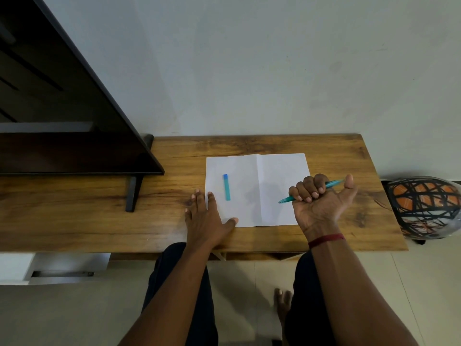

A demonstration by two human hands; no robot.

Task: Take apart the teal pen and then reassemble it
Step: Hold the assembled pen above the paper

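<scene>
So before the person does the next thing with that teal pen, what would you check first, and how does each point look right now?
1. Pen body held firmly: ok. The right hand is closed around the pen body, tip pointing left.
2. Cap off and easy to find: ok. The teal cap lies alone on the white paper.
3. Paper steady: ok. The left hand lies flat on its left edge.
4. Left hand free to help: ok, it holds nothing.
5. Other small parts accounted for: cannot tell. Only the cap and the body show.
6. Room to work: ok. The wooden table around the paper is bare; the screen stands well to the left.
</scene>
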